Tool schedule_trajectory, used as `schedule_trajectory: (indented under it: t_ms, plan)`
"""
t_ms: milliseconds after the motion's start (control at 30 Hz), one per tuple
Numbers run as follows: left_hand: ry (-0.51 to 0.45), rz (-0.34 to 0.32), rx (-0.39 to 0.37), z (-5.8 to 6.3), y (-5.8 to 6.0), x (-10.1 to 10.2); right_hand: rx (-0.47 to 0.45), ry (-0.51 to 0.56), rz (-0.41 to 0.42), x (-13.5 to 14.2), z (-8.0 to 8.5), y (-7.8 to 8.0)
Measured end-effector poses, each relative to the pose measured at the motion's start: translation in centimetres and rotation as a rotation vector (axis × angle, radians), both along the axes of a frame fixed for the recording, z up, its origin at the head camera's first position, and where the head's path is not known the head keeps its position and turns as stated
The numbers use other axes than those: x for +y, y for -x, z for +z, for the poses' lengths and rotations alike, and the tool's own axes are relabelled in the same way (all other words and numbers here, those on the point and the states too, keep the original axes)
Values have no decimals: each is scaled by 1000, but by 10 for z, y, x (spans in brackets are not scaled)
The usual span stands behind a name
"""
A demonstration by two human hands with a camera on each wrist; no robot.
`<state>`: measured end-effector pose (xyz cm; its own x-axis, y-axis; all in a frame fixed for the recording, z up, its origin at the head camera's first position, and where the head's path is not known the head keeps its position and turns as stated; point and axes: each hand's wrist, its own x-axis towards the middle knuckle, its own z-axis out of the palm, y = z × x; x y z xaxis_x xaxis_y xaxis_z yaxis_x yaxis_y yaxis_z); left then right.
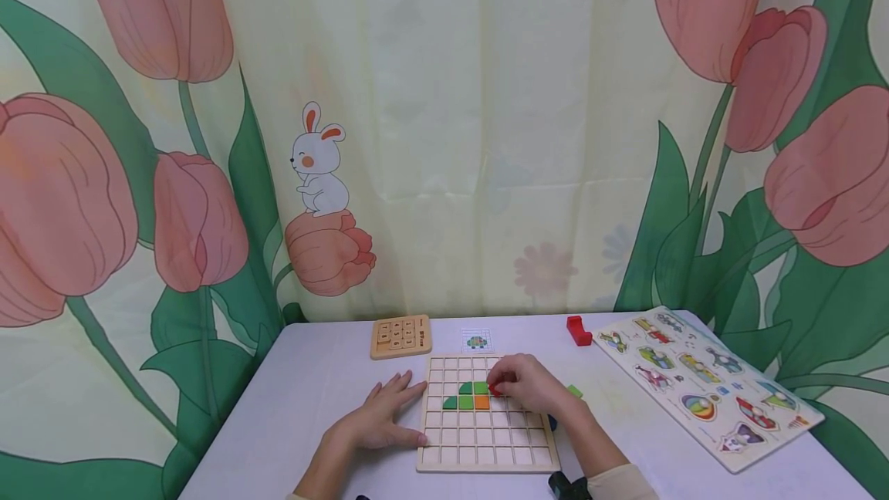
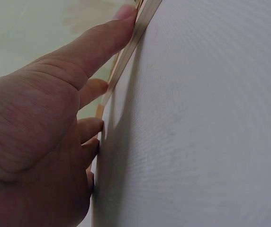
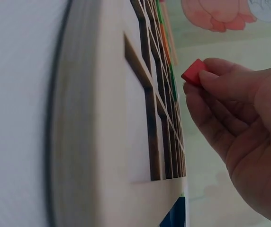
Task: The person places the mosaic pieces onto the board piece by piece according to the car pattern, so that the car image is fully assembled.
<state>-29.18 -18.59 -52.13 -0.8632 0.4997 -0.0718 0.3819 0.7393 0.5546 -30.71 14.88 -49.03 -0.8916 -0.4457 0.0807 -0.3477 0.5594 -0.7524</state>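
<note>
A wooden grid board (image 1: pixel 430 463) lies on the white table with several green tiles (image 1: pixel 464 401) and an orange tile (image 1: pixel 481 402) in its cells. My right hand (image 1: pixel 525 382) is over the board's upper right part, beside these tiles. Thumb and fingertips pinch a small red block (image 3: pixel 193 73), seen clearly in the right wrist view. At the board's left side, my left hand (image 1: pixel 382 413) spreads its fingers, with thumb and index fingertip right at the frame. The left wrist view shows that thumb (image 2: pixel 95 47) along the wooden edge.
Behind the board are a small wooden number puzzle (image 1: pixel 400 336) and a picture card (image 1: pixel 477 340). A red bracket-shaped block (image 1: pixel 579 331) stands at the back right, near a large picture puzzle board (image 1: pixel 701 384). A green piece (image 1: pixel 575 391) and a blue piece (image 3: pixel 175 215) lie by the board's right side.
</note>
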Motion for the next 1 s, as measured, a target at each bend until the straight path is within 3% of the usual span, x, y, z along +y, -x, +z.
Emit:
schedule_trajectory:
  t_ms: [1000]
  plan:
    - [-1, 13, -21, 3, -2, 3, -3, -77, 42, 0, -1, -3]
